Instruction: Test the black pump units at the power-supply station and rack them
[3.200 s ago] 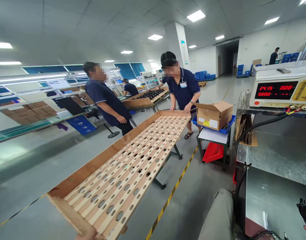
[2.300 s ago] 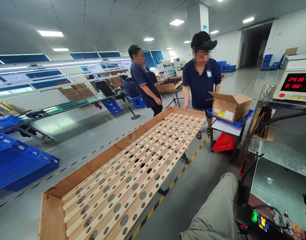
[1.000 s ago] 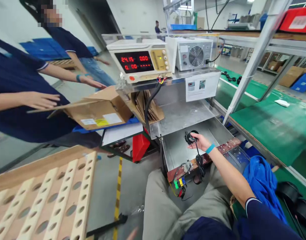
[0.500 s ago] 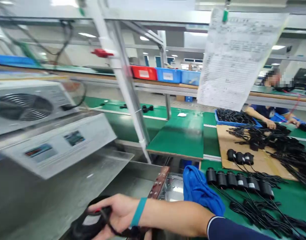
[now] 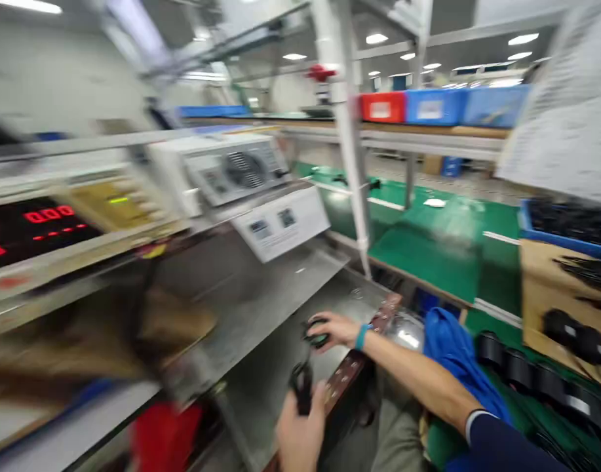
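My right hand point(image 5: 335, 330), with a teal band at its wrist, is closed on a small black round part point(image 5: 316, 333) over a grey metal basin point(image 5: 275, 400). Blur hides what kind of part it is. Nearer to me, my left hand point(image 5: 301, 429) grips a bundled black cable point(image 5: 301, 385) between thumb and fingers. A thin dark line seems to run from the bundle up to the round part. Below my right forearm lies a brown strip with bolts point(image 5: 347, 377), along the basin's edge.
A digital meter point(image 5: 49, 223) and a grey box with a fan point(image 5: 241, 167) stand at left. Blue cloth point(image 5: 447, 347) and black cylinders with cables point(image 5: 519, 370) lie at right. A white post point(image 5: 347, 131) rises ahead; a paper sheet point(image 5: 565, 124) hangs at upper right.
The view has swung left, bringing the meter into sight. My left hand has come into clear view with the cable bundle. My right hand still holds the black part, now farther from me.
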Demonstrator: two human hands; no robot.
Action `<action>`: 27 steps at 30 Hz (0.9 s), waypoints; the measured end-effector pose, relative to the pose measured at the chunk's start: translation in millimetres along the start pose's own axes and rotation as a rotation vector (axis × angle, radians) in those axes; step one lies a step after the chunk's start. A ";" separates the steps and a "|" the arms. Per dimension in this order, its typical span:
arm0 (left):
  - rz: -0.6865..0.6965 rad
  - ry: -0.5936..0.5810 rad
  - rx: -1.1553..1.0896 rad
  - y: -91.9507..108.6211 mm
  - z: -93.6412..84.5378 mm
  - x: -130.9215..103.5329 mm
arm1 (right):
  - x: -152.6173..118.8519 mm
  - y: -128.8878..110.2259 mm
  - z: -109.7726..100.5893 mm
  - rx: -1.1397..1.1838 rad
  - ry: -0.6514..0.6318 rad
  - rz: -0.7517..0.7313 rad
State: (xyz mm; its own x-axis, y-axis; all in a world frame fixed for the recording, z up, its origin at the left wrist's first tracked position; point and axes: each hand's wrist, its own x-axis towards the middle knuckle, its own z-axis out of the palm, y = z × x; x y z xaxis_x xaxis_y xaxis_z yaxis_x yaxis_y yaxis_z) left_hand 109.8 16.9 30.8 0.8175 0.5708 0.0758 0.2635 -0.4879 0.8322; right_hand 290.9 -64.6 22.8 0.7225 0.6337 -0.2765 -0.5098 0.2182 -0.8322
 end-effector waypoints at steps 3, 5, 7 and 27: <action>0.114 0.046 -0.110 10.8 2.0 17.5 | 3.0 5.3 -0.3 0.023 -0.070 0.074; 0.166 0.109 -0.094 13.7 4.1 32.5 | 7.8 9.6 0.1 0.064 -0.122 0.140; 0.226 0.150 -0.062 15.1 5.0 44.3 | 9.8 15.4 2.8 0.093 -0.149 0.196; 0.148 0.175 -0.104 5.5 -4.4 100.5 | 40.7 22.1 34.3 -0.106 -0.110 0.325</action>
State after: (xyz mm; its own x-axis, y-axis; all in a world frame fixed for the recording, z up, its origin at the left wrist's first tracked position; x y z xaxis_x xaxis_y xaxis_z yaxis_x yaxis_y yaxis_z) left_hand 191.2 74.5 45.4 0.7398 0.6085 0.2871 0.0863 -0.5090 0.8564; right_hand 293.0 -8.5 9.6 0.4733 0.7348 -0.4860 -0.6490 -0.0822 -0.7563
